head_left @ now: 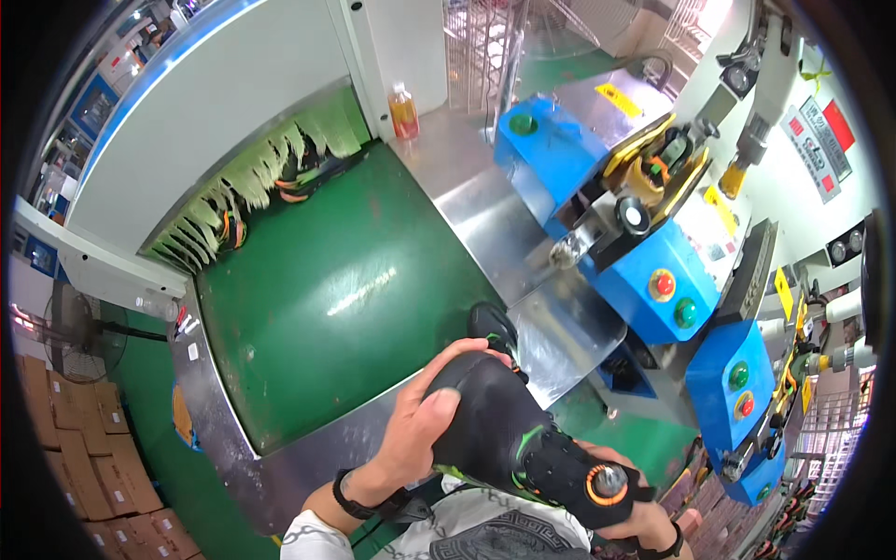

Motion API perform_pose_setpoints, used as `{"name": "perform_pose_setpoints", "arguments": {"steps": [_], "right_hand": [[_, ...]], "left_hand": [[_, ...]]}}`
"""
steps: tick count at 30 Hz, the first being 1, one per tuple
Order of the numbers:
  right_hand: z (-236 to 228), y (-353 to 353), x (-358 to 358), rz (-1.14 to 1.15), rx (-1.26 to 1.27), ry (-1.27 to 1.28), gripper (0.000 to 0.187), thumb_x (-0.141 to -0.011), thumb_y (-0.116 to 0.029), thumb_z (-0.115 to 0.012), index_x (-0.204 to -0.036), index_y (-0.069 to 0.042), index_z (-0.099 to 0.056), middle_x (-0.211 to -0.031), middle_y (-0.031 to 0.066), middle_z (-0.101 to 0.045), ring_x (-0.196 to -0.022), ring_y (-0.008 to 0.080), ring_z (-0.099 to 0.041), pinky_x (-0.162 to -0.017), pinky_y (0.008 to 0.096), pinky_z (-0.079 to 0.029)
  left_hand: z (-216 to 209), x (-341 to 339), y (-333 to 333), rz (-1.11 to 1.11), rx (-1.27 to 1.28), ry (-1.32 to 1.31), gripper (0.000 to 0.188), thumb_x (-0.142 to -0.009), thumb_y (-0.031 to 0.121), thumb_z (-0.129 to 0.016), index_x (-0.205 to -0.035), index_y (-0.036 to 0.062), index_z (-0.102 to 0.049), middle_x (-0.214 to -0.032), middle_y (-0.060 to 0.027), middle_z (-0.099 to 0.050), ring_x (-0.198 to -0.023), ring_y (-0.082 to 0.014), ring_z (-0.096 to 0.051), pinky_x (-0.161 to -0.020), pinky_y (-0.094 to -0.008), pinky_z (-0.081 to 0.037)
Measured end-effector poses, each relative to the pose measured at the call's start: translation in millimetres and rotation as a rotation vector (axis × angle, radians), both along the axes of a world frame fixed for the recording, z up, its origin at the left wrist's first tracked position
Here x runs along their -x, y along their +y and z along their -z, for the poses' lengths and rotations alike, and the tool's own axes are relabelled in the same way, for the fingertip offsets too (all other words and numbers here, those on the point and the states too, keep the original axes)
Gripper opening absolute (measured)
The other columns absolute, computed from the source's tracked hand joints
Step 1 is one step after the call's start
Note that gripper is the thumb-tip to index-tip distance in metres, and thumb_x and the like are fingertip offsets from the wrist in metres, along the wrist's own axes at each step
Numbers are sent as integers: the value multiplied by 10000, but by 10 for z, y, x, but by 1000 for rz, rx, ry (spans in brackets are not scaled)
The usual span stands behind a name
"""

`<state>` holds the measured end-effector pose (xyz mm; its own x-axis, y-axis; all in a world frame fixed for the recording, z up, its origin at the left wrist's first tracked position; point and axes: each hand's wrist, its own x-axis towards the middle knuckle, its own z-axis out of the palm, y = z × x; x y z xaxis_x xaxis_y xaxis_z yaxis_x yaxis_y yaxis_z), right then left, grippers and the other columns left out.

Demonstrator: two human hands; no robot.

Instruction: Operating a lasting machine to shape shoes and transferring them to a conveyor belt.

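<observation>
Close to my body I hold a black shoe (476,415) with green edging, its toe pointing up and to the left. An orange ring surrounds a round metal part at its ankle opening. My left hand (420,415) is closed about the toe end, thumb on top and fingers along the far side. At the heel end my right hand (639,518) grips from below, partly hidden by the shoe. Just beyond the toe, a second dark shoe (492,327) lies at the belt's near right corner, partly hidden by the held one.
A green conveyor belt (336,308) runs under a fringed curtain (266,168), where more shoes (313,177) lie. Blue machine housings with a red button (662,285) stand at right. A drink bottle (403,112) stands behind the belt. Cartons (84,429) and a fan (84,331) are at left.
</observation>
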<state>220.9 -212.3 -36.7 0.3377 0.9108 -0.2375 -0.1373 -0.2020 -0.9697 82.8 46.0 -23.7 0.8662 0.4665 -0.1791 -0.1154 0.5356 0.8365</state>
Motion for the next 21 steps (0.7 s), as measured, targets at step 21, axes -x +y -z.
{"name": "perform_pose_setpoints", "arguments": {"steps": [21], "right_hand": [[29, -449, 129, 129, -131, -70, 850, -620, -102, -827, -1335, 29, -387, -1286, 183, -539, -1199, 262, -535, -1027, 404, -403]], "left_hand": [[102, -36, -498, 19, 20, -134, 912, -821, 444, -618, -1492, 61, -132, -1475, -248, -297, -1341, -335, -373, -1097, -458, -334]]}}
